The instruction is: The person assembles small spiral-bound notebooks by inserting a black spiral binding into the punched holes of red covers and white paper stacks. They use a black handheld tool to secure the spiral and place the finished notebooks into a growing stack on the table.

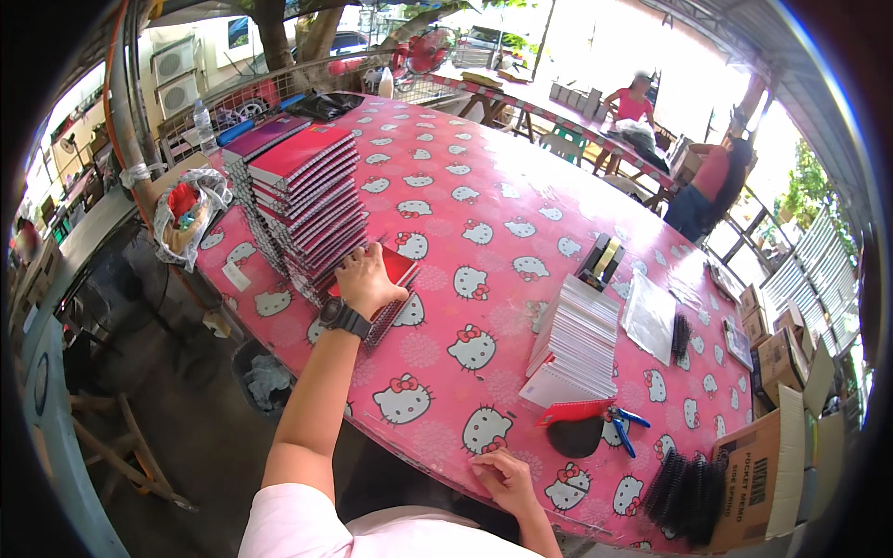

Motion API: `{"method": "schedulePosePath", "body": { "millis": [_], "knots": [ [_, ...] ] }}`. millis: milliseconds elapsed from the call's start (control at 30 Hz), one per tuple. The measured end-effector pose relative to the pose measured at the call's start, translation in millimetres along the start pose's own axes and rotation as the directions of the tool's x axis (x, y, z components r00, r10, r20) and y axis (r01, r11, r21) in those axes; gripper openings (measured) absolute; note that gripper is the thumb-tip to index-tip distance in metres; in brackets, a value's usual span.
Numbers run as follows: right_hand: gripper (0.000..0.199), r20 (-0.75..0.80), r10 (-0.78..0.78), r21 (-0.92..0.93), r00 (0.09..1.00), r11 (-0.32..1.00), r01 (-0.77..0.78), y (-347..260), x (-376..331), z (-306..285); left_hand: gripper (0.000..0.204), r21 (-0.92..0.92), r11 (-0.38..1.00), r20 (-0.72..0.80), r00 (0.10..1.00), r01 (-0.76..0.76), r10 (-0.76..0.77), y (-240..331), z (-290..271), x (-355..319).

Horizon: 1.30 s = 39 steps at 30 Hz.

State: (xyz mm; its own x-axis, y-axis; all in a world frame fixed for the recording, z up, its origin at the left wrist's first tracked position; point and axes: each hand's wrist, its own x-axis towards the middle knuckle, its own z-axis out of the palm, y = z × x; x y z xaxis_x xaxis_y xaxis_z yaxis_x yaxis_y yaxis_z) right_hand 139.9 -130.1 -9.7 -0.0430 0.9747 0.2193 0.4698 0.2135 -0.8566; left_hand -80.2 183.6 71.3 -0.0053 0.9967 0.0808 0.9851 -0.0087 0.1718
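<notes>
Left hand (367, 279), arm extended, lies flat on red notebook (395, 268) beside notebook stack (302, 200); right hand (507, 479) rests loosely curled, empty, on table edge (437, 446).

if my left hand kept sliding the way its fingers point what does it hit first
Probably the tall stack of red spiral notebooks. The left hand lies flat on a red notebook, fingers pointing up and left toward the stack's lower end, which looks almost touching them. Depth is hard to judge here.

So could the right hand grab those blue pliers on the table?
Probably yes. The right hand rests on the pink tablecloth near its front edge, and the blue-handled pliers lie just beyond it to the right, with only bare cloth and a dark flat piece nearby.
</notes>
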Motion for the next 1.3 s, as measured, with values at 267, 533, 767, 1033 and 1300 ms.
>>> {"method": "schedulePosePath", "body": {
  "millis": [267,533,767,1033,1300],
  "knots": [
    [0.015,-0.030,0.053,0.126,0.998,0.991,-0.049,11,-2,-3,0.107,0.013,0.999,-0.013,0.999,-0.029,0.029,-2,3,-11],
    [0.014,-0.066,0.034,0.193,0.997,0.981,-0.021,14,-2,0,0.113,0.000,1.000,0.044,0.999,0.010,-0.010,-4,3,-1],
    [0.014,-0.043,0.031,0.179,0.999,0.984,-0.023,11,-1,0,0.114,-0.094,0.994,-0.086,0.995,-0.053,0.045,-11,-15,-11],
    [0.014,-0.059,0.025,0.116,0.998,0.993,-0.018,15,-3,-3,0.038,-0.792,-0.395,-0.541,0.234,-0.466,0.808,122,-119,-163],
    [0.013,-0.026,0.155,0.115,0.988,0.982,-0.152,26,-5,2,0.038,-0.779,-0.627,-0.487,-0.657,0.028,0.576,215,-77,-325]
  ]
}}
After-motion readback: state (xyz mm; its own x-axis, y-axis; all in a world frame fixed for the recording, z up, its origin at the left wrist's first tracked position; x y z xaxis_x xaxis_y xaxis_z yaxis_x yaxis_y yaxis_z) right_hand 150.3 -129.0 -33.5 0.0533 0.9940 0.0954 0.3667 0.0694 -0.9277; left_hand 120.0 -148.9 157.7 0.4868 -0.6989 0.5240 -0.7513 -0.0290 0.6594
